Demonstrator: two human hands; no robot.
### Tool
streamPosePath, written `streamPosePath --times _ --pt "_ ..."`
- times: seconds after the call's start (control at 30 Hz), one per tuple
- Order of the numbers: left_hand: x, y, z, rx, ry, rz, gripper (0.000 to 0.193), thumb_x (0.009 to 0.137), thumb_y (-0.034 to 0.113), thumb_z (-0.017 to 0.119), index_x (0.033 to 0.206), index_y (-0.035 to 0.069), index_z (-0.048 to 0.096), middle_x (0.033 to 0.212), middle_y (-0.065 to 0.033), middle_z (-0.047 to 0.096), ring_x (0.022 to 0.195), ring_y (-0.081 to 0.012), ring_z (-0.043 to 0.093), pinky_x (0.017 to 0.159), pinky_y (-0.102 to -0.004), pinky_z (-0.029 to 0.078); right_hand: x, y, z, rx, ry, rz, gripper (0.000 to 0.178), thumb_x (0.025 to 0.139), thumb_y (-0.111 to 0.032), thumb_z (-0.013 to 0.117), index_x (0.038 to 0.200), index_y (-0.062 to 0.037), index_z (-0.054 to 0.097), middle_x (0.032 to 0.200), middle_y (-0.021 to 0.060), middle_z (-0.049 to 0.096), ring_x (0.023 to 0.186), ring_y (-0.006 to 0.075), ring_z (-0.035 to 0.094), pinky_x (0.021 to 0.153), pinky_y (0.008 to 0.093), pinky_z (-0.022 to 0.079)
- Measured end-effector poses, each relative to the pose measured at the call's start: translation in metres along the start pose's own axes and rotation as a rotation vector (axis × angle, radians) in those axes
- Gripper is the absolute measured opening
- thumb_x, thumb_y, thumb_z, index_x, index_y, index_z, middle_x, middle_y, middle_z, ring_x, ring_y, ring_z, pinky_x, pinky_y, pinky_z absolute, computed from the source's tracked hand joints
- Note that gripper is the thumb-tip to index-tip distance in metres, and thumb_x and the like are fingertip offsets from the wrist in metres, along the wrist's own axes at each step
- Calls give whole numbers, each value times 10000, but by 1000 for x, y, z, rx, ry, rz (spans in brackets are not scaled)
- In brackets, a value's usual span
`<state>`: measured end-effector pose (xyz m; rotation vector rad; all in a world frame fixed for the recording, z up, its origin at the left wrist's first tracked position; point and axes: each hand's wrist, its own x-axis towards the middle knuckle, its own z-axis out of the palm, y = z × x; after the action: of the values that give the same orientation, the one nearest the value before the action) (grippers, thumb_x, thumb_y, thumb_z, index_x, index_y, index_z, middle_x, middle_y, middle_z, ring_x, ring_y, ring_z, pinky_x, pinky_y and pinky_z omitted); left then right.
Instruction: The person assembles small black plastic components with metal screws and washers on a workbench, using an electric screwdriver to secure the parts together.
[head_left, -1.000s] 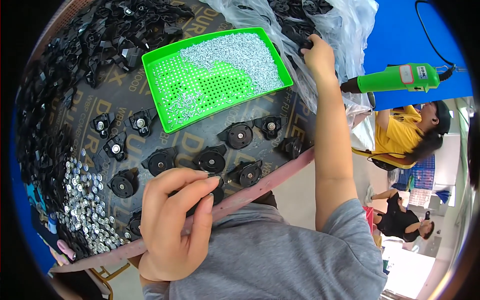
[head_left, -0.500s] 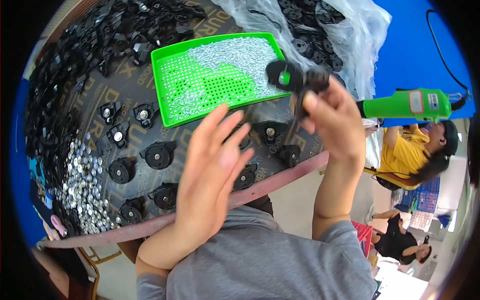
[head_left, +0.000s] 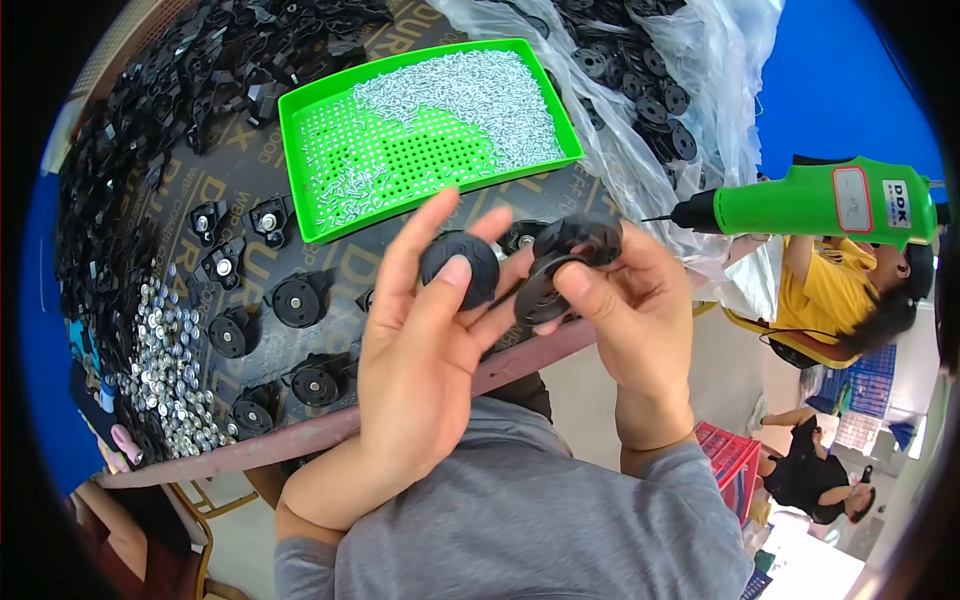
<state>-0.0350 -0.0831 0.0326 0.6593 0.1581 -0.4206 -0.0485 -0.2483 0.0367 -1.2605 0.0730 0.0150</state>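
Observation:
My left hand [head_left: 415, 355] pinches a round black plastic disc [head_left: 465, 268] between thumb and fingers, the index finger pointing up. Close to its right, my right hand [head_left: 645, 330] grips black round plastic parts [head_left: 560, 262]; they overlap, so I cannot tell how many there are. The hands nearly meet above the table's near edge. Behind them lies a green perforated tray [head_left: 296, 165], its far right side heaped with small silvery screws [head_left: 475, 95]. Black round assemblies [head_left: 299, 299] with metal centres lie on the table to the left of my hands.
A green electric screwdriver [head_left: 790, 205] points left, at the right. Behind it, a clear plastic bag [head_left: 715, 80] holds black discs [head_left: 650, 95]. Small shiny metal parts [head_left: 165, 365] and a heap of black parts [head_left: 150, 130] cover the left. Other people sit beyond the table.
My right hand has come down and left from beside the tray with its black parts. My left hand, spread and empty before, now holds a black disc. The view has shifted a little.

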Motion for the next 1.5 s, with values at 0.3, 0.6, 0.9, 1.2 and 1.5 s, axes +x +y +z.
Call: streamPosePath --times 0.3,0.6,0.9,1.2,1.5 --pt "0 -33 -3 66 -24 32 306 1007 36 549 1307 35 493 1243 -85 580 1147 -168 600 1010 -335 527 -6 10 -4 -285 43 -196 234 897 22 697 1124 70 666 1084 95 659 942 125 650 763 237 517" --pt "-11 -14 -1 174 -61 -85 221 1013 31 447 1233 21 468 1093 -145 600 993 -271 671 830 -426 606 -14 10 -21 -276 139 -514 263 816 162 674 1009 31 554 1186 287 626 1044 312 673 863 384 563" --pt "-24 -3 -19 356 -319 -449 377 989 -3 562 1344 -15 434 1180 -90 605 1056 -117 625 865 -255 545 -27 16 -43 -833 -251 -664 248 748 93 718 945 20 585 1265 302 600 1001 362 687 802 387 580" --pt "-19 -3 -22 522 -184 -298 244 961 -7 614 1196 -19 550 1074 -63 630 967 -67 617 750 -188 559 -14 -3 -50 -934 -482 -629 424 721 -24 775 1100 72 611 1289 262 597 1135 393 646 856 424 584" --pt "-17 24 -35 715 -377 -28 355 920 -53 634 1265 -3 567 1098 -95 650 1015 -108 642 782 -199 536 22 2 -41 -1253 -266 -403 538 728 -59 787 1234 -47 604 1212 111 660 1210 365 571 961 435 487"
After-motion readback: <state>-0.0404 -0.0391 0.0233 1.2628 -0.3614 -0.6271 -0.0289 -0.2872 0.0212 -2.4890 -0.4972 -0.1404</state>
